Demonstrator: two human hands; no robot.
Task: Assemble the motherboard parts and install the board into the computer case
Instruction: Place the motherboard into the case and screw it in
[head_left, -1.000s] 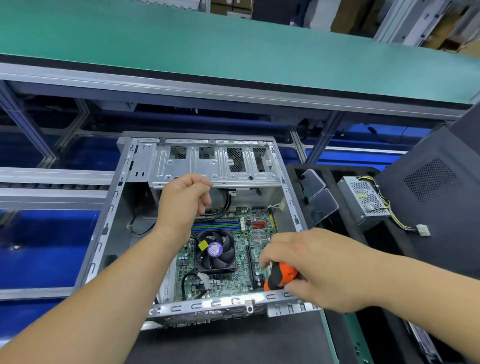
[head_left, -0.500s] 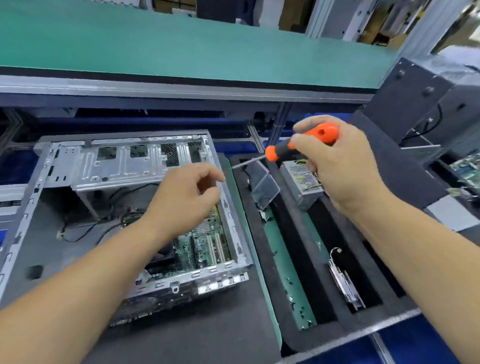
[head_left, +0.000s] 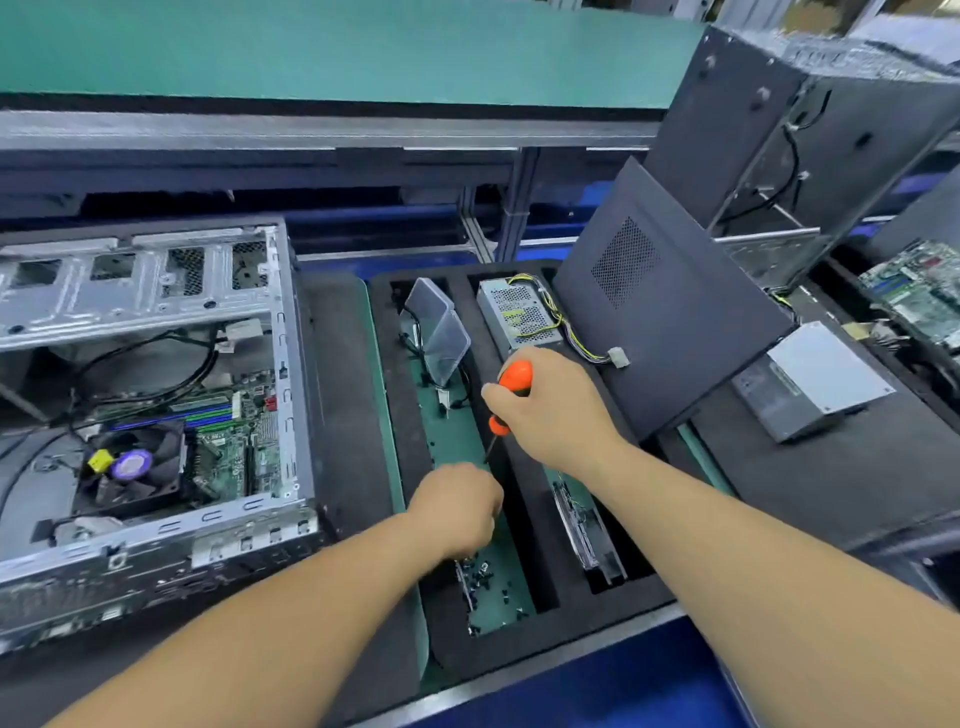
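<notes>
On the left, the open case (head_left: 156, 405) holds the green motherboard (head_left: 228, 441). Right hand (head_left: 550, 415) grips an orange screwdriver (head_left: 511, 389); left hand (head_left: 454, 506), fingers curled, reaches into the screw tray (head_left: 405, 415), grip hidden.

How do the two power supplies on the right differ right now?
The near power supply sits down in a slot of the foam tray, mesh side up, with yellow and black wires trailing to a white plug. The far power supply lies on top of black foam, a plain side up, no wires visible. Both are grey metal boxes, untouched by either hand.
</notes>
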